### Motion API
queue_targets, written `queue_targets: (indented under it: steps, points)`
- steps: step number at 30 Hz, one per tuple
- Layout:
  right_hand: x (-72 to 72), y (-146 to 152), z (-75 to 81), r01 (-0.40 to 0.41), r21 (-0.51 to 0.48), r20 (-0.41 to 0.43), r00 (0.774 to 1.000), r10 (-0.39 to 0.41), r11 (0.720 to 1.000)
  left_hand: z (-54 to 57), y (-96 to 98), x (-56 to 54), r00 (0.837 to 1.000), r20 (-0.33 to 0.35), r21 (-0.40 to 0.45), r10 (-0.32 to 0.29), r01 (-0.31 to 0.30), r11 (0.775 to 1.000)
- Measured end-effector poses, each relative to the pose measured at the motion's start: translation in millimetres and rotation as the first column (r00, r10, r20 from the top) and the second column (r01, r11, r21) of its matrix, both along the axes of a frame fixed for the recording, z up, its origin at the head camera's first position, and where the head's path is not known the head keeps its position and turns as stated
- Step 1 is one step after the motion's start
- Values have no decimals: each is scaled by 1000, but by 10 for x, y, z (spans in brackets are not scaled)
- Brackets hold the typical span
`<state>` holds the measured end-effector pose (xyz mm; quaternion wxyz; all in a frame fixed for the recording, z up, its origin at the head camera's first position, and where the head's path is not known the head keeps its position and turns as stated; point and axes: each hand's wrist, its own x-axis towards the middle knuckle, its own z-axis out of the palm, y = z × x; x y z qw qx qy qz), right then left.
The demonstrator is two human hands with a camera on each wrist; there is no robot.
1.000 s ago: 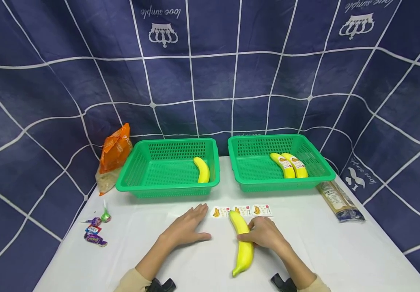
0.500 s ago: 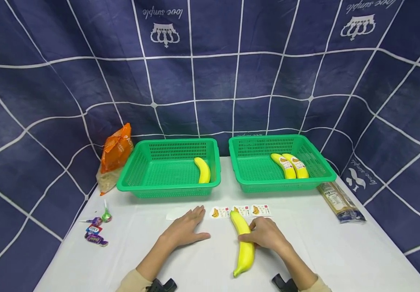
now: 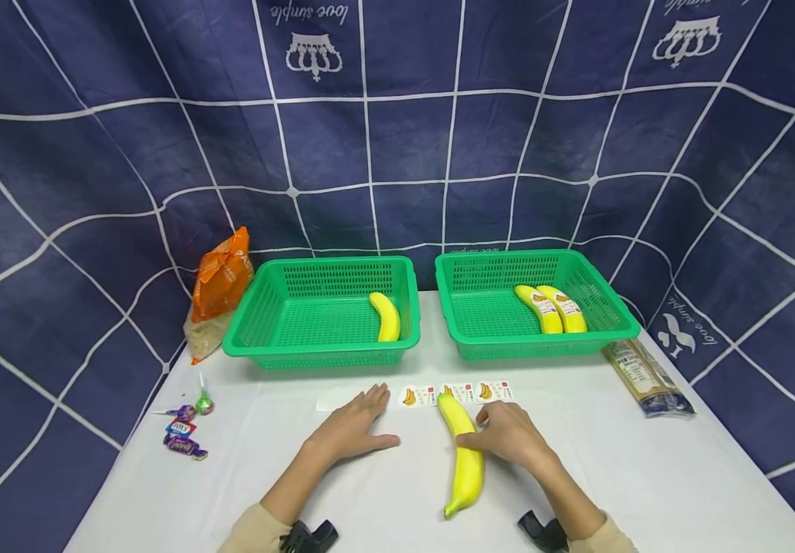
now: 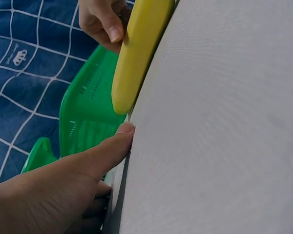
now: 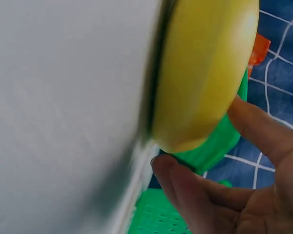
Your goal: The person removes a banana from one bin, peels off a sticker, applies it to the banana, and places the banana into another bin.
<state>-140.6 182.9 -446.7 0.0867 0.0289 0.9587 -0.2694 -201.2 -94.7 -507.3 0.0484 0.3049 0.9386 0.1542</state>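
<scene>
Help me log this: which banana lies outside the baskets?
The banana on the white table, touched by the right hand; one other banana lies in the left basket, two labelled bananas in the right basket.

White flat tabletop [image 3: 611, 468] carries two green perforated rectangular plastic baskets [image 3: 321, 355] side by side at back, crumpled orange-topped plastic bag [image 3: 223, 280] left of them, long flat plastic packet [image 3: 635, 369] at right, colourful wrapped candies [image 3: 181, 445] at left, white banana-print paper sticker strip [image 3: 419, 396] and curved yellow banana [image 3: 467, 472] nearer front.

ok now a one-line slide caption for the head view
Right hand on a banana, left hand beside a row of labels, two green baskets behind.
</scene>
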Motion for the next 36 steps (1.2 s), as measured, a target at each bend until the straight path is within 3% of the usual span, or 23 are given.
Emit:
queue_targets:
  steps: [4, 11, 16, 21, 24, 29, 36]
  points:
    - [-33, -21, 123, -24, 44, -45, 999, 26, 999, 17, 12, 4, 1000, 14, 3, 13, -13, 1000]
    - [-183, -290, 386, -148, 42, -88, 985, 151, 988, 50, 6, 17, 1000, 23, -2, 19, -18, 1000]
    - [-440, -535, 489, -310, 36, -64, 948, 312, 950, 107, -30, -5, 998, 54, -17, 26, -25, 1000]
    - [-749, -736, 422, -450, 65, -18, 892, 451, 891, 149, -67, -19, 995, 92, -36, 35, -32, 999]
    - [-894, -852, 338, -475, 103, 7, 879, 477, 874, 165, -77, -22, 995, 96, -38, 32, -29, 999]
    - [-1008, -1001, 188, -456, 179, 47, 889, 455, 872, 170, -90, -16, 995, 93, -55, 33, -28, 998]
    - [-1011, -1070, 83, -423, 226, 64, 905, 420, 877, 203, -109, -9, 992, 122, -60, 37, -29, 998]
